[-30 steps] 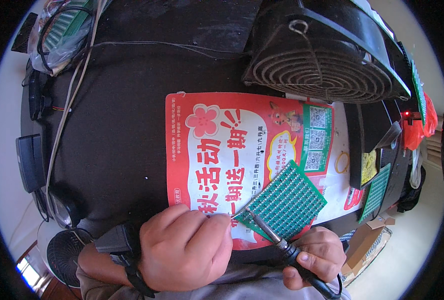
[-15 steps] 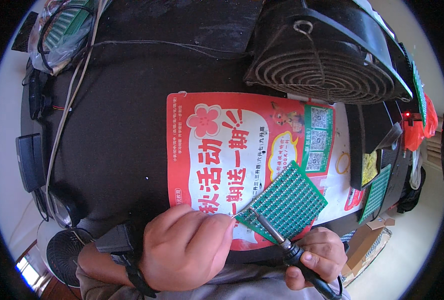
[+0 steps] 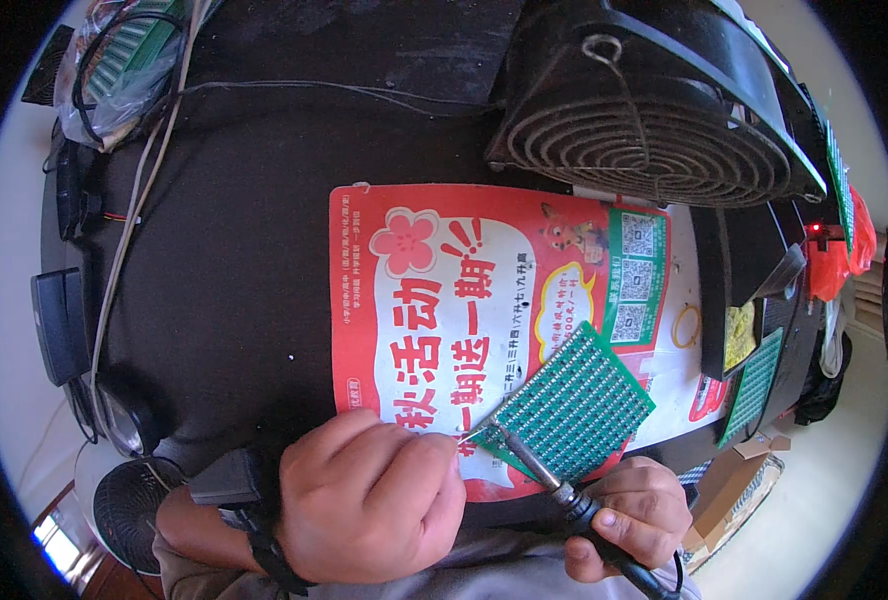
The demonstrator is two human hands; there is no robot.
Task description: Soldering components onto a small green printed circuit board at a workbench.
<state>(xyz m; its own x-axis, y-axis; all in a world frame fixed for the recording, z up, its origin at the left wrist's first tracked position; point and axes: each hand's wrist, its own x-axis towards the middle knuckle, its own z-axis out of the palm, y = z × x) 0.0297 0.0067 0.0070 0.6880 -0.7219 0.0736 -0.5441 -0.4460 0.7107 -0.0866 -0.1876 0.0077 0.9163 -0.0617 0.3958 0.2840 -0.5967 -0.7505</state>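
Note:
A green circuit board [image 3: 584, 410] with rows of small solder pads lies at a slant over a red and white printed sheet [image 3: 364, 260]. In my right hand [image 3: 639, 520] is a soldering iron [image 3: 589, 512], its metal tip against the board's left corner area. My left hand [image 3: 374, 495] is closed in a pinch, and a thin piece of solder wire [image 3: 471, 434] pokes out of it toward the same corner, close to the iron's tip. The left fingertips are partly hidden behind the knuckles. Whether my right fingers touch the board I cannot tell.
A large black fan [image 3: 654, 140] with a wire grille stands at the far right. Beside it are a yellow sponge [image 3: 742, 335] and another green board [image 3: 752, 385]. Cables [image 3: 129, 240] and a bagged stack of boards [image 3: 129, 70] line the left side. A cardboard box [image 3: 734, 495] sits low at right.
My left hand and the solder wire have shifted very slightly to the left. The iron's tip has moved slightly on the board, which has stayed in place.

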